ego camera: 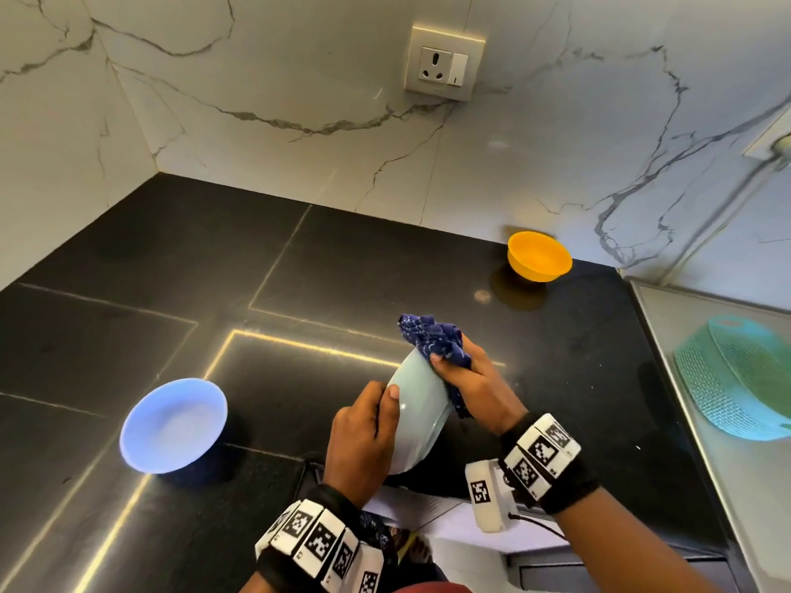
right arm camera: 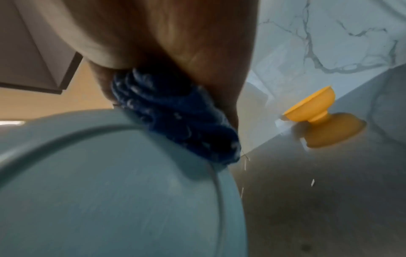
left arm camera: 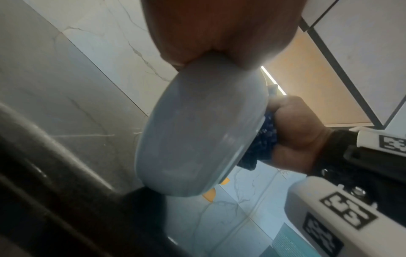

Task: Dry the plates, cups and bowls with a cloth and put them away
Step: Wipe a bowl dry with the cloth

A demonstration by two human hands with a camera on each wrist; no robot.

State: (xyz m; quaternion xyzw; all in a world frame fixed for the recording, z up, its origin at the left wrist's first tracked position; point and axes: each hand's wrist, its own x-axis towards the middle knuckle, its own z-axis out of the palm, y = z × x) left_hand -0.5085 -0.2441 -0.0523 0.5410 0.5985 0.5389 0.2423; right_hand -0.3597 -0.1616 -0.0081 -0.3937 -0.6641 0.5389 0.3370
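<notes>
A pale grey-blue bowl (ego camera: 417, 415) (left arm camera: 197, 132) (right arm camera: 114, 187) is held on edge above the black counter, its hollow facing right. My left hand (ego camera: 364, 434) grips its rim, thumb on the outer wall. My right hand (ego camera: 471, 378) (left arm camera: 296, 132) clutches a bunched dark blue patterned cloth (ego camera: 436, 340) (left arm camera: 265, 139) (right arm camera: 173, 120) and presses it against the bowl's upper rim and inside. A light blue bowl (ego camera: 173, 425) stands upright on the counter to the left. An orange bowl (ego camera: 539, 255) (right arm camera: 312, 107) stands upright at the back right, near the wall.
The black stone counter (ego camera: 299, 267) runs into a marble-look wall corner with a socket (ego camera: 445, 64). On the right, a steel draining surface (ego camera: 727, 464) carries a teal mesh basket (ego camera: 736, 378). The counter's front edge lies just below my wrists.
</notes>
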